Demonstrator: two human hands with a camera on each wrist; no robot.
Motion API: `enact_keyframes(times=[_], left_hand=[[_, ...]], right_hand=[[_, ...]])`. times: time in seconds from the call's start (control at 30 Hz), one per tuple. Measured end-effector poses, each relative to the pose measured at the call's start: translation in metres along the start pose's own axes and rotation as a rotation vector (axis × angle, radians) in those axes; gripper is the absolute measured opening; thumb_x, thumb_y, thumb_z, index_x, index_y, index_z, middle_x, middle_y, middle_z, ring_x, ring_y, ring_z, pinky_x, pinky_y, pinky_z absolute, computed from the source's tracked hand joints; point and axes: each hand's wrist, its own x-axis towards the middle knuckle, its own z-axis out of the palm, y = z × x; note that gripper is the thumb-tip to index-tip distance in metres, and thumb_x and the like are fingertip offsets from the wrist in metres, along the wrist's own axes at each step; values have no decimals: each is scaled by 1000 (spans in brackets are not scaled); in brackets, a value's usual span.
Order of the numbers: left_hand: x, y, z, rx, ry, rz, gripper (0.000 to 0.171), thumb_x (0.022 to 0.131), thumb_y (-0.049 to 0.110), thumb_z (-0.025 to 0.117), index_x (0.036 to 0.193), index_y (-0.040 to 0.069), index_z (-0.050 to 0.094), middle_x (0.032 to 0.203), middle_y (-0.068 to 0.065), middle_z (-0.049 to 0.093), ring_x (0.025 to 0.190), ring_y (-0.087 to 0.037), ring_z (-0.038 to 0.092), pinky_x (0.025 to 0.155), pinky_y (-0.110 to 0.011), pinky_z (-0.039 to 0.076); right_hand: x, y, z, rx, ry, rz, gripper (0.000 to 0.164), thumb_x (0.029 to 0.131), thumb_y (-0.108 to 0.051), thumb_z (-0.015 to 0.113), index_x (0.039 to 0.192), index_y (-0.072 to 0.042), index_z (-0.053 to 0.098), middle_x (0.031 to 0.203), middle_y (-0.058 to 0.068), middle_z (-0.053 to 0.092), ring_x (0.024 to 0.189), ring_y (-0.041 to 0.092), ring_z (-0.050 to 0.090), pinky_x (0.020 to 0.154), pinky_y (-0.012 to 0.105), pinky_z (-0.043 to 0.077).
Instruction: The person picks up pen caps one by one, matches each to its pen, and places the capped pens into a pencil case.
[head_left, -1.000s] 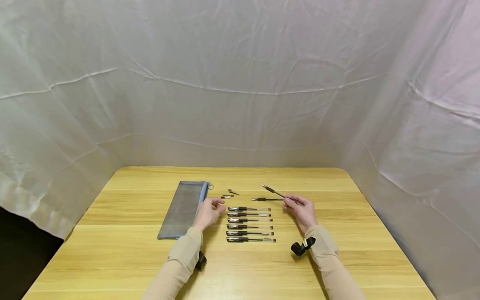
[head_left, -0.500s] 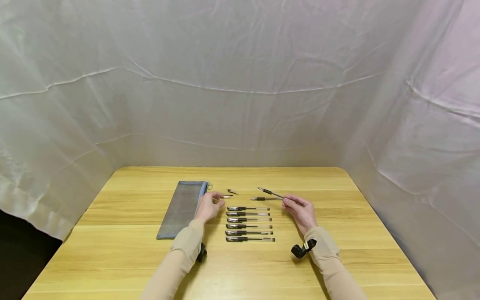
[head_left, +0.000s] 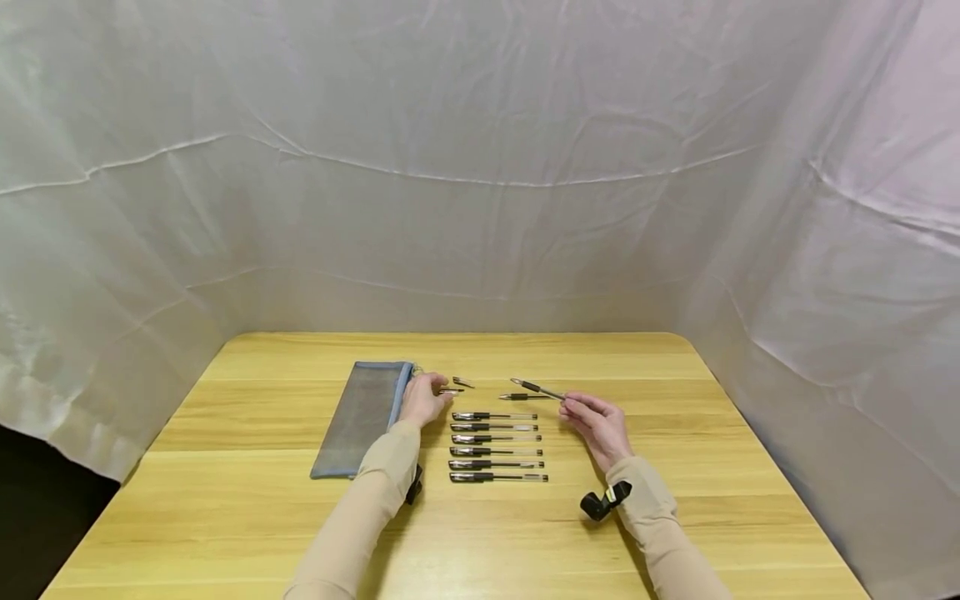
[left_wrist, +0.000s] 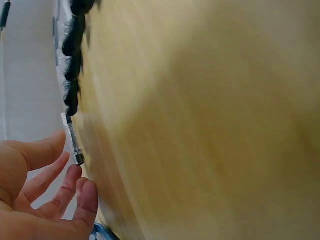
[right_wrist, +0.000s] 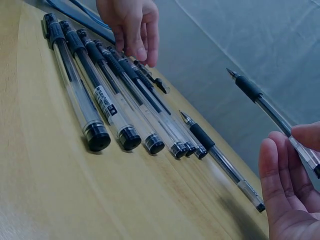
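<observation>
Pouch [head_left: 363, 421] left of pen row [head_left: 480, 452], probably caps [head_left: 462, 382] behind

The left hand [head_left: 422, 402] has neared a cap [head_left: 453, 391].

In front of you spreads a yellowish wood-grain table [head_left: 495, 542] with rounded far corners, and on its left half lies a flat grey mesh pouch [head_left: 358, 421] edged in blue. Creased, pale fabric [head_left: 480, 225] hangs behind it and along both sides, faintly pinkish at your upper right, with a black area [head_left: 45, 517] at your lower left.
</observation>
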Motion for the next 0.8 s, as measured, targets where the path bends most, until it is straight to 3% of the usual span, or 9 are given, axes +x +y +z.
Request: enact_keyframes(times=[0.43, 0.63, 0.8], left_hand=[[4, -3, 7, 49, 39, 7, 18, 90, 8, 73, 107, 0, 74, 111, -17, 74, 113, -36, 62, 103, -48, 48], [7, -4, 9, 25, 38, -10, 15, 90, 6, 73, 103, 1, 75, 107, -16, 74, 109, -35, 63, 101, -48, 50], [5, -5, 9, 35, 62, 35, 8, 87, 6, 75, 94, 4, 76, 95, -11, 75, 97, -30, 65, 90, -42, 52]], right_hand=[[1, 1, -1, -3, 7, 14, 28, 93, 8, 63, 88, -15, 79, 87, 2, 78, 80, 13, 75, 82, 25, 62], [1, 1, -1, -2, 6, 19, 29, 93, 8, 63, 88, -15, 79, 88, 2, 77, 80, 13, 75, 83, 26, 62], [1, 0, -2, 2, -4, 14, 30, 94, 8, 62, 88, -16, 79, 87, 1, 78, 80, 12, 75, 83, 25, 62]])
